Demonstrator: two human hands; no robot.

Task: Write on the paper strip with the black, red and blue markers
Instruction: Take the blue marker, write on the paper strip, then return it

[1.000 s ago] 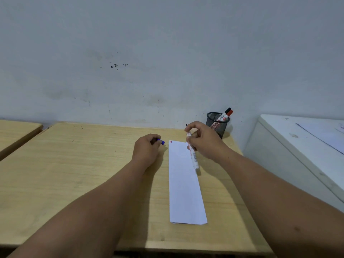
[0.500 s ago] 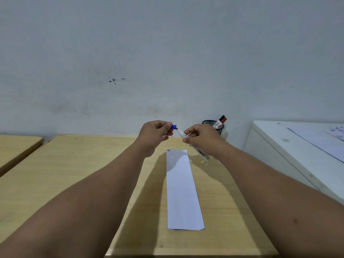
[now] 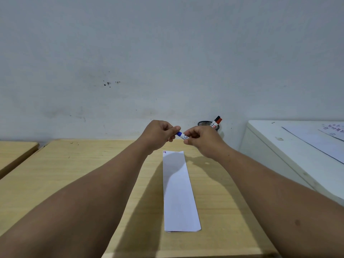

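A long white paper strip (image 3: 177,192) lies lengthwise on the wooden desk (image 3: 74,174), with small coloured marks at its far left corner (image 3: 164,151). Above its far end both hands meet. My right hand (image 3: 202,140) grips the white barrel of the blue marker (image 3: 184,136). My left hand (image 3: 160,135) pinches the blue cap (image 3: 179,134), which sits at the barrel's end. A black mesh pen cup (image 3: 206,124) behind my right hand holds the black marker (image 3: 216,118) and the red marker (image 3: 220,120).
A second wooden desk (image 3: 14,153) stands at the left. A white cabinet (image 3: 290,151) with printed sheets (image 3: 316,140) on top stands to the right. A grey wall rises right behind the desk.
Both hands rose off the desk and came together above the strip's far end. The blue cap in my left hand now sits against the marker's tip.
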